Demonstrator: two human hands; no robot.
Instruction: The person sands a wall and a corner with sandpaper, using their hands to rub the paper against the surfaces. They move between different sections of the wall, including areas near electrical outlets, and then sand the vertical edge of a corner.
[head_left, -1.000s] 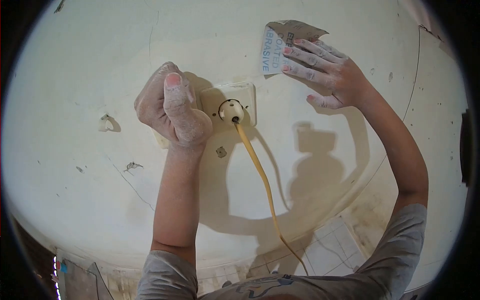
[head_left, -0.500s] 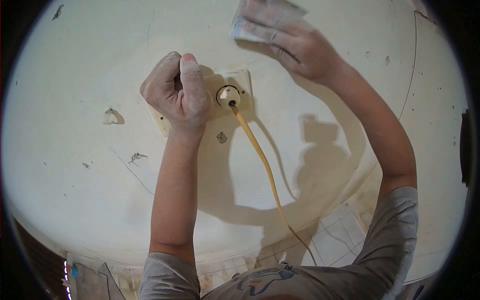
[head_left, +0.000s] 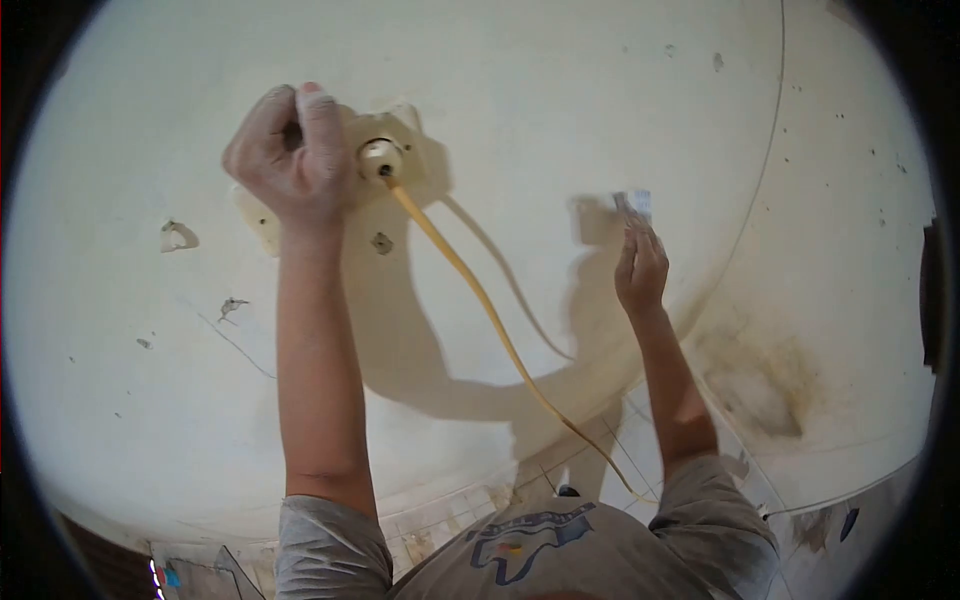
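My left hand (head_left: 290, 155), dusty with white powder, is closed at the left part of a cream socket plate (head_left: 262, 222); what it grips, if anything, is hidden. Just right of it, a round plug (head_left: 380, 158) sits in the plate, with a yellow cable (head_left: 470, 275) running down to the right. Farther right, my right hand (head_left: 642, 268) holds a small flat sheet (head_left: 633, 205) that looks like sandpaper, pinched between thumb and fingers.
The pale wall (head_left: 520, 80) has chips, cracks and a small hook (head_left: 175, 236) at the left. A brown stain (head_left: 765, 385) marks the lower right wall. Floor tiles (head_left: 630, 430) show below. Shadows fall across the wall.
My right hand has moved down and away from the upper wall, still with the sheet. The view has shifted, so the plate and my left hand appear farther left.
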